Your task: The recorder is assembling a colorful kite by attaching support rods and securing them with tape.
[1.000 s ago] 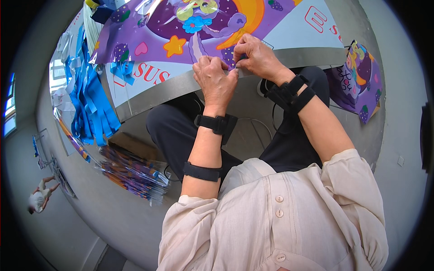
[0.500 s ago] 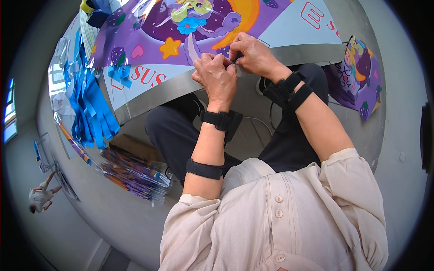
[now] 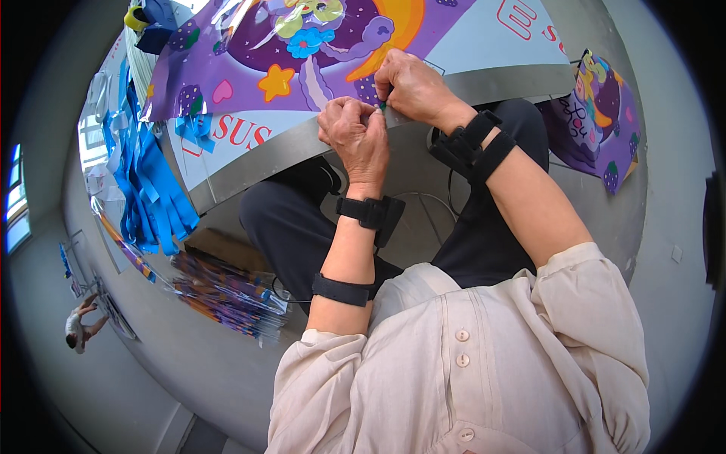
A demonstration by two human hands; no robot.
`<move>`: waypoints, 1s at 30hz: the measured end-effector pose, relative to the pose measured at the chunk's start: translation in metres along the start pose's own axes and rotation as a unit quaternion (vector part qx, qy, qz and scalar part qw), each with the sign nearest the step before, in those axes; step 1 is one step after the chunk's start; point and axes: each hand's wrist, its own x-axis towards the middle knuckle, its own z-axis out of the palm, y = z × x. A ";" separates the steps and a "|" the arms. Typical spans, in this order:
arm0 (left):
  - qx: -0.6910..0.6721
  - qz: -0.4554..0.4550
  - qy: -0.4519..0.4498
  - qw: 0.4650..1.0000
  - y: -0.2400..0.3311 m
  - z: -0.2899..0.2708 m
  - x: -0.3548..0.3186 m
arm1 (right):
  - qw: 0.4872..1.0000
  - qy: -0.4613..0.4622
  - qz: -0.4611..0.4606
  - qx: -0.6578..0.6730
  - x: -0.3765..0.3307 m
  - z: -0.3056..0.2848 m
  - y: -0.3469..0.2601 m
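Observation:
A glossy purple plastic sheet (image 3: 249, 91), printed with a moon, stars and strawberries, lies on the table in front of me. My left hand (image 3: 354, 135) is closed at the sheet's near right corner, thumb and forefinger pinched together. Just right of it, my right hand (image 3: 417, 89) pinches the same corner, its fingertips close to the left ones. A small green spot shows between the fingertips; whether it is print or a separate piece I cannot tell. Both hands are over the table's metal edge, and the fingers hide the pinched part.
Blue strips (image 3: 155, 193) hang off the table's left side, beside a yellow and dark blue tape dispenser (image 3: 147, 23). Another purple printed sheet (image 3: 597, 125) hangs at the right corner. Below left lies a stack of printed plastic packs (image 3: 223, 291). Another person (image 3: 79, 325) is at far left.
My fingertips have come slightly apart, the left hand sitting a little lower than the right. The green spot now shows between them. The far person has shifted posture.

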 end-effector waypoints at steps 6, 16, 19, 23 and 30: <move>-0.061 -0.008 -0.044 0.997 -0.003 -0.007 -0.001 | 0.998 -0.034 0.047 -0.020 0.005 0.005 0.000; -0.033 -0.016 -0.091 0.995 -0.014 -0.020 0.033 | 0.992 -0.025 0.092 -0.084 -0.006 0.009 -0.018; 0.042 -0.036 -0.203 0.978 -0.012 -0.024 0.055 | 0.992 0.014 0.106 -0.062 -0.011 0.015 -0.017; 0.120 -0.035 -0.218 0.968 -0.006 -0.023 0.064 | 0.998 0.043 0.048 -0.023 -0.016 0.017 -0.010; 0.135 -0.002 -0.196 0.971 -0.008 -0.022 0.064 | 0.997 0.037 -0.061 -0.011 -0.025 0.012 -0.011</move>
